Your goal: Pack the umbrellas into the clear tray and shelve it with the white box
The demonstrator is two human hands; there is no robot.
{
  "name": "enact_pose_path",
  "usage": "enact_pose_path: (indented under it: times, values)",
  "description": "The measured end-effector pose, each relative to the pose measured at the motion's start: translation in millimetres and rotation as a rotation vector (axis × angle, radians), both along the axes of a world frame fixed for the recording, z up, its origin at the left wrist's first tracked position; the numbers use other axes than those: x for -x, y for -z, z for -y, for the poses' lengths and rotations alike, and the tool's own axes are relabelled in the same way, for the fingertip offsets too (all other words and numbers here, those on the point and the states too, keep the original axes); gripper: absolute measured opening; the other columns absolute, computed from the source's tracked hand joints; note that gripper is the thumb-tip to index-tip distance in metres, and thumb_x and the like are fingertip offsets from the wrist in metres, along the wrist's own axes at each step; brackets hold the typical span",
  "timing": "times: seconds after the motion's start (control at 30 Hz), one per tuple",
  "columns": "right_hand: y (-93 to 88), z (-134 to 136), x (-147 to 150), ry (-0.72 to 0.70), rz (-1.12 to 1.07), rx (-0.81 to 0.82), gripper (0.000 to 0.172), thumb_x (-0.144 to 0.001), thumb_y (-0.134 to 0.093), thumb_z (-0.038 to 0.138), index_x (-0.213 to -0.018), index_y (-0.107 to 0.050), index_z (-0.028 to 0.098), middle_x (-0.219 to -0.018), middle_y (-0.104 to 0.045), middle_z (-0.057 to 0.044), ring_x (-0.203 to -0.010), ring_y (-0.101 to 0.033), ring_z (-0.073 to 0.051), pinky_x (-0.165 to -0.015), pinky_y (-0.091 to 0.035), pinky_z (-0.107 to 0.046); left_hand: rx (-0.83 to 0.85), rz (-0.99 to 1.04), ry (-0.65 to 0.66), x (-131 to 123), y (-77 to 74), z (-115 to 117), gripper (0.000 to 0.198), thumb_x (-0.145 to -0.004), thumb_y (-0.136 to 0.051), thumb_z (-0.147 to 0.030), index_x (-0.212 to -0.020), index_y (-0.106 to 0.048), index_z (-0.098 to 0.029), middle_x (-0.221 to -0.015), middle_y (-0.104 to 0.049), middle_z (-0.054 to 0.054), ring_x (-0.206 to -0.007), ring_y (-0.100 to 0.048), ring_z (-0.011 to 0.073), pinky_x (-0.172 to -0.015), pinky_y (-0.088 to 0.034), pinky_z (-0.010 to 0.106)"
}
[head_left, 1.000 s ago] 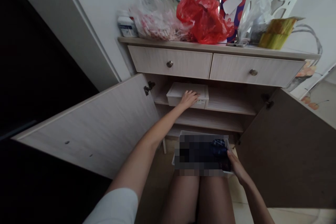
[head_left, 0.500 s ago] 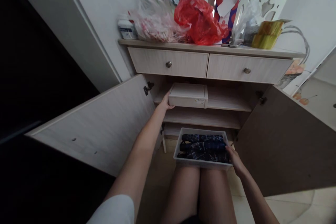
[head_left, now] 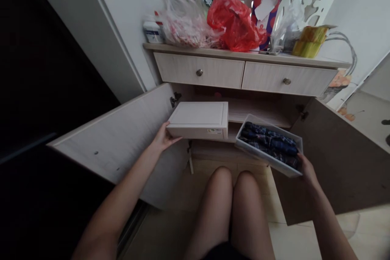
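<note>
Cabinet (head_left: 219, 74) behind bin (head_left: 264, 157) of plaid bundles (head_left: 269, 142)

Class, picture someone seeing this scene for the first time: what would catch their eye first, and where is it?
Probably the crumpled red plastic bag, vivid on the pale cabinet top. Next might come the white box in the left hand, and the clear bin in the right hand, holding what look like folded plaid umbrellas.
</note>
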State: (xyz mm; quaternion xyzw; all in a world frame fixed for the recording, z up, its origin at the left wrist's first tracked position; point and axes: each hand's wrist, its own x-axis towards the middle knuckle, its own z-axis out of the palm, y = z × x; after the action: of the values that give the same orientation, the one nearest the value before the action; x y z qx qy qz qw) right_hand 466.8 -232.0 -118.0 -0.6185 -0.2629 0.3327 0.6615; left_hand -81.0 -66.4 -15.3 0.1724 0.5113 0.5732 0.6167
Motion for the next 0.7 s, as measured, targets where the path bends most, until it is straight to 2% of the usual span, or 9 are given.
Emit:
enact_pose_path:
  times: [0.13, 0.27, 0.43, 0.57, 0.7]
  values:
    - [-25.4, -30.7, 1.2, 0.018, 0.012, -0.085, 0.045, -0.076, -0.063, 0.047, -0.115, -0.073, 0.026, -0.109, -0.076, -0.001, -0.103, -0.071, -0.023, -0.077, -0.061, -0.032, -0.028, -0.028, -0.002, -9.8, -3.7, 25.9, 0.026, -0.089, -0.056, -0.032, -0.111, -0.064, -0.022, -0.097, -0.061, 0.008, -0.088, -0.063, 0.0207, -0.081, -0.062, 0.044]
    - [-39.4, -50.1, 3.2, 0.013, 0.006, -0.077, 0.042, -0.076, -0.064, 0.041, -0.115, -0.073, 0.024, -0.103, -0.077, -0.001, -0.098, -0.072, -0.022, -0.074, -0.061, -0.03, -0.055, -0.059, 0.013, -16.8, -8.4, 35.6, 0.024, -0.089, -0.057, -0.031, -0.109, -0.065, -0.021, -0.095, -0.06, 0.008, -0.089, -0.063, 0.0212, -0.082, -0.062, 0.046]
    - [-48.9, -58.0, 2.9, -0.065, -0.01, -0.036, 0.035, -0.079, -0.063, 0.035, -0.11, -0.073, 0.023, -0.107, -0.076, -0.002, -0.095, -0.072, -0.02, -0.07, -0.061, -0.027, -0.041, -0.071, 0.011, -18.9, -7.7, 38.1, 0.026, -0.088, -0.059, -0.03, -0.113, -0.064, -0.021, -0.096, -0.06, 0.008, -0.087, -0.063, 0.0206, -0.08, -0.063, 0.044]
    - [-53.1, -60.9, 8.5, -0.182, -0.023, 0.026, 0.031, -0.082, -0.061, 0.035, -0.108, -0.074, 0.024, -0.111, -0.075, -0.002, -0.099, -0.072, -0.021, -0.075, -0.061, -0.029, -0.02, -0.072, 0.011, -27.1, -2.7, 40.7, 0.029, -0.089, -0.057, -0.03, -0.116, -0.063, -0.022, -0.096, -0.061, 0.008, -0.085, -0.063, 0.0194, -0.077, -0.064, 0.042]
    - [-56.3, -65.0, 23.8, -0.239, -0.057, 0.037, 0.028, -0.08, -0.064, 0.036, -0.103, -0.074, 0.025, -0.111, -0.075, -0.003, -0.103, -0.071, -0.022, -0.081, -0.06, -0.033, -0.008, -0.07, 0.044, -40.6, 5.3, 45.4, 0.03, -0.09, -0.057, -0.033, -0.117, -0.063, -0.022, -0.094, -0.063, 0.008, -0.084, -0.064, 0.0205, -0.073, -0.064, 0.04]
